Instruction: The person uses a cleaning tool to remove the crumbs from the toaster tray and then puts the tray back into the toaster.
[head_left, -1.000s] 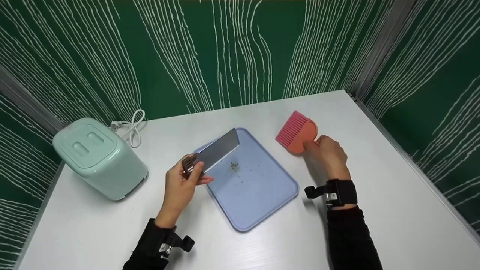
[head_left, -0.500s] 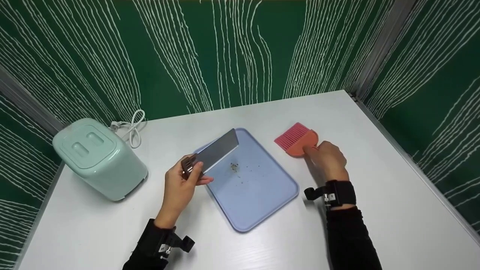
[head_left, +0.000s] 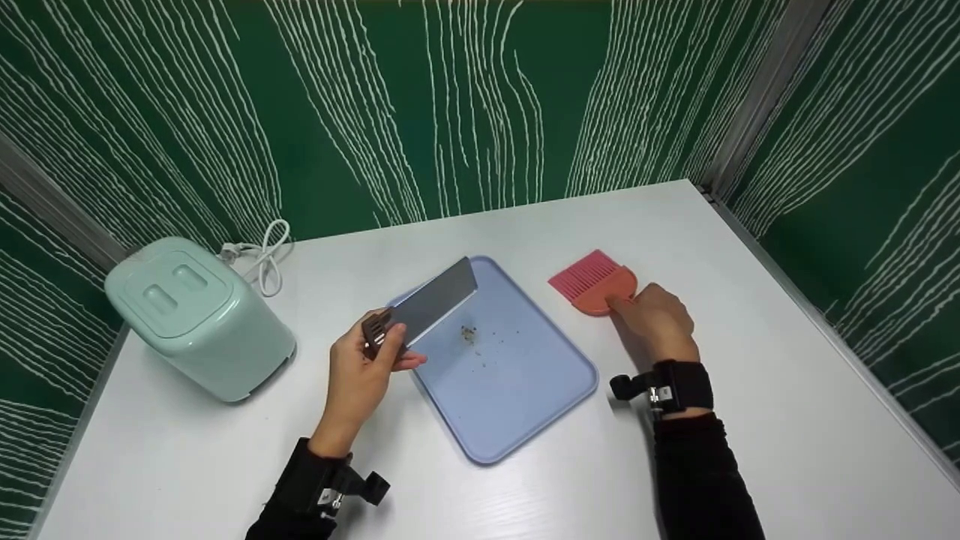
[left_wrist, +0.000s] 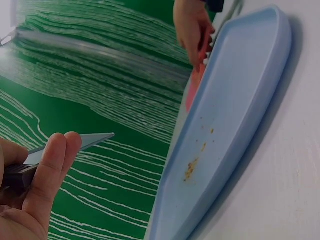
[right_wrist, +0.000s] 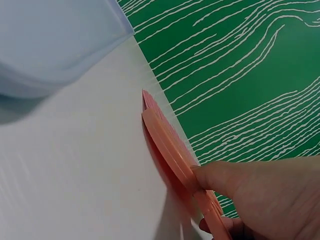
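My left hand (head_left: 364, 364) grips the dark brown handle of a wide-bladed knife (head_left: 439, 296). Its grey blade slants over the far left part of a light blue tray (head_left: 510, 405). A small heap of brownish crumbs (head_left: 469, 334) lies on the tray, with specks scattered around it. To the right of the tray, my right hand (head_left: 654, 319) pinches the short grip of an orange brush (head_left: 607, 291) with pink bristles pointing back and left. In the right wrist view the brush (right_wrist: 172, 150) is tilted low at the white tabletop; whether the bristles touch it I cannot tell.
A mint-green toaster (head_left: 202, 315) with its lid on stands at the left of the white table (head_left: 420, 495). Its white cord (head_left: 266, 259) lies coiled behind it. Green walls with white drip lines (head_left: 480, 112) border the table at the back and sides.
My right hand has lowered the brush slightly toward me and turned it, so the bristles sit nearer the tabletop. The left hand with the knife, and the tray, are practically unmoved.
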